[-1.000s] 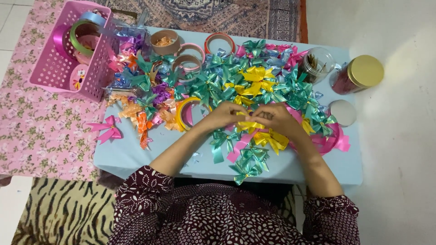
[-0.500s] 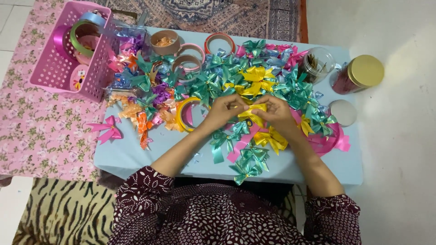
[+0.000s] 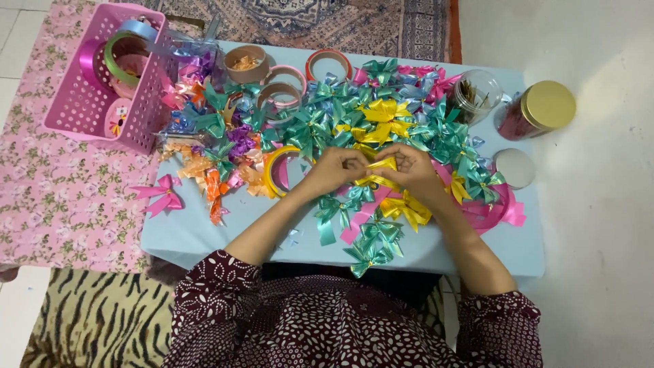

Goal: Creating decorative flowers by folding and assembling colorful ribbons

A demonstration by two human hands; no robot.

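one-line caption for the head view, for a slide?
Both hands, left hand and right hand, pinch a yellow ribbon above a light blue table strewn with ribbon bows.

A pale blue tabletop (image 3: 204, 232) carries heaped ribbon bows (image 3: 381, 129); tape rolls (image 3: 283, 95) far left; jars (image 3: 538, 109) far right; a pink basket (image 3: 88, 109) overhangs left.

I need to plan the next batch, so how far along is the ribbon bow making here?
Done: many finished bows, mostly teal with some yellow, pink and orange, cover the light blue table. In hand: the left hand and right hand both pinch a strip of yellow ribbon that is not yet a bow. Left: ribbon rolls on the table and more in the pink basket suggest further material.
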